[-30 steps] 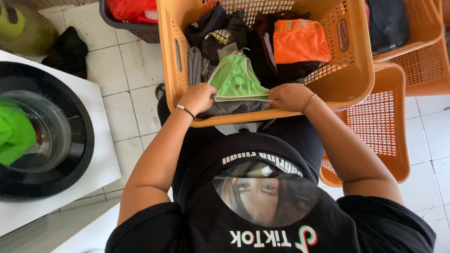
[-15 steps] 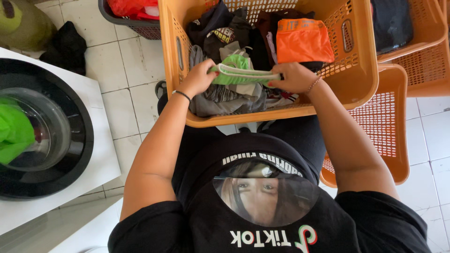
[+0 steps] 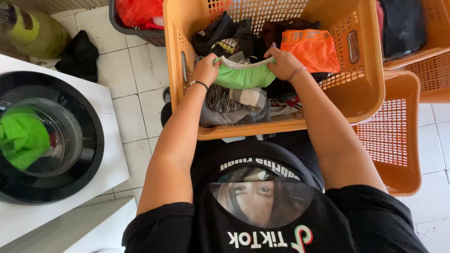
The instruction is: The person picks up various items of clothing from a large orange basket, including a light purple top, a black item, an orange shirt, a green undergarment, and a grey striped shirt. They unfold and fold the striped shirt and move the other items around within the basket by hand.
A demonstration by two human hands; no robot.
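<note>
A small green garment [image 3: 243, 75] with a pale waistband is stretched between both hands inside an orange laundry basket [image 3: 361, 93]. My left hand [image 3: 206, 69] pinches its left end, my right hand [image 3: 282, 62] pinches its right end. Under and behind the garment lie folded clothes: a grey striped piece [image 3: 234, 100], dark items [image 3: 225, 35] and an orange folded piece [image 3: 311, 49]. A dark band circles my left wrist, a thin bracelet my right.
A white top-loading washer [image 3: 108, 159] stands at left, a green cloth [image 3: 21, 138] in its dark drum. Further orange baskets [image 3: 398, 140] sit at right, a dark basket [image 3: 140, 18] with red cloth behind. A black cloth [image 3: 79, 54] lies on the tiled floor.
Both hands have carried the green garment from the basket's near rim farther in, folding it into a narrower bundle over the clothes.
</note>
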